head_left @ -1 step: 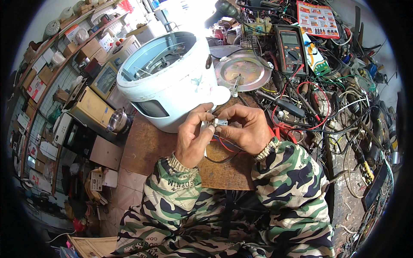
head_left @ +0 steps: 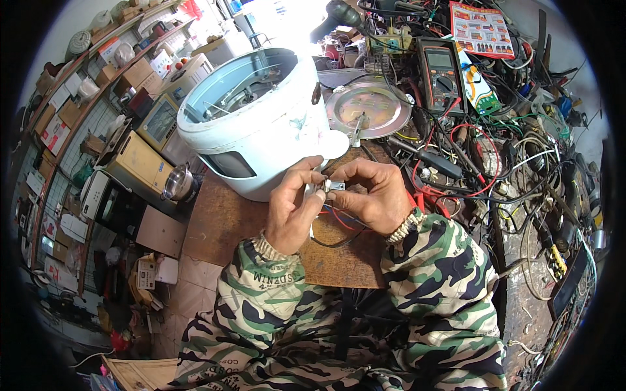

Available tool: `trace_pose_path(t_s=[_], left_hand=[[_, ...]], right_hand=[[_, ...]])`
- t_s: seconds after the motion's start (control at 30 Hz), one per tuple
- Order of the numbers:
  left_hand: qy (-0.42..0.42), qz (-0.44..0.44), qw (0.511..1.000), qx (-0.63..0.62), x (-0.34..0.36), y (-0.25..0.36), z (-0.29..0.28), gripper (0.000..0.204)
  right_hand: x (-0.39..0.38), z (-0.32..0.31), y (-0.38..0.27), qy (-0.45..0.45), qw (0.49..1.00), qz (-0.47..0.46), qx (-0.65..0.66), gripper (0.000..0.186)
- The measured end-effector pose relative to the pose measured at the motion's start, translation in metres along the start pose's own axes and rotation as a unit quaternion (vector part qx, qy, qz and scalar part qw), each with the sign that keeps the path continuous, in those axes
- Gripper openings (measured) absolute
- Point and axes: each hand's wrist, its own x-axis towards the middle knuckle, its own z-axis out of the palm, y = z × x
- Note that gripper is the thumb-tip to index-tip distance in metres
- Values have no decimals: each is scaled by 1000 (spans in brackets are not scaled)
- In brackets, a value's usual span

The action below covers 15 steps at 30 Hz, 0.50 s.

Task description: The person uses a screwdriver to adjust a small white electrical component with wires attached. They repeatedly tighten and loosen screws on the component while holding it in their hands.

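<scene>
Both of my hands meet in front of a white cooker body [head_left: 277, 133], its top uncovered. My left hand [head_left: 295, 205] pinches a small silver metal part [head_left: 334, 186] between thumb and fingers. From the other side, my right hand [head_left: 372, 195] grips the same part with thumb and forefinger. Its exact kind is too small to make out, and the fingertips cover some of it. Red, blue and black wires [head_left: 342, 218] hang below the hands over the brown wooden tabletop [head_left: 225, 221].
A round metal plate [head_left: 391, 107] lies behind the cooker body. To the right are a multimeter [head_left: 443, 75], a black-handled tool [head_left: 440, 163], red clips [head_left: 430, 199] and tangled cables. Shelves of boxes [head_left: 72, 111] and a steel pot [head_left: 179, 181] are at the left.
</scene>
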Motion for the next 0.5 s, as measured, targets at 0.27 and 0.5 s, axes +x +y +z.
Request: trace_pose_path(t_s=[0.27,0.5], left_hand=[[-79,-14,994,78,3,25,-20,21],[-84,113,923,358,8,59,-24,19]], right_hand=[[1,-9,-7,-52,999,0,-3,19],[3,-7,-1,-82,996,0,26,20]])
